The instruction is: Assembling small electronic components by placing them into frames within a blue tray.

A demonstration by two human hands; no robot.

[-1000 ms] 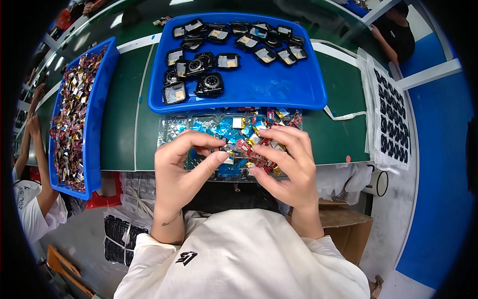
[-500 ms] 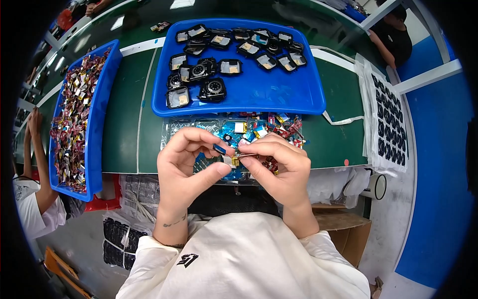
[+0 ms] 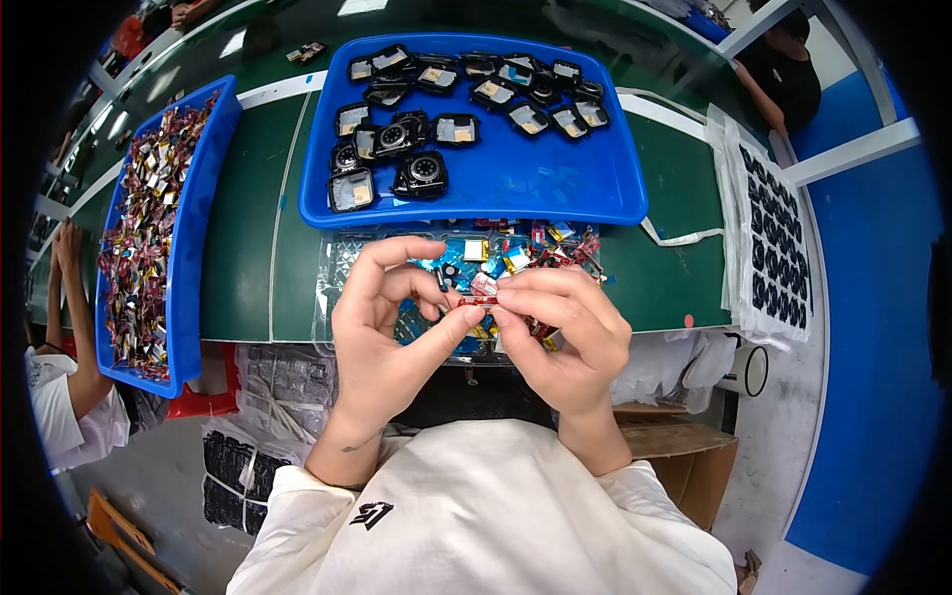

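Thumb and fingertips of my right hand (image 3: 570, 332) pinch a small red circuit board (image 3: 477, 300) by its right end. My left hand (image 3: 389, 322) closes on the left end, its thumb tip pressed against the board's near side. A small dark piece (image 3: 441, 281) also sits at the curled fingers of my left hand; its kind is too small to make out. Below both hands is a clear plastic tray (image 3: 342, 260) with loose red boards, blue film bits and silver-and-yellow battery cells (image 3: 476, 250), partly hidden by my fingers.
Beyond stands a blue tray (image 3: 535, 203) with several black watch-like cases (image 3: 421, 174). At left, a long blue bin (image 3: 188, 288) is heaped with red boards and cells. Sheets of black parts (image 3: 776, 238) lie at right. Other people are at the left and far right.
The red board has turned so its long red edge shows between my fingertips. My left hand has shifted slightly right, its thumb now on the board.
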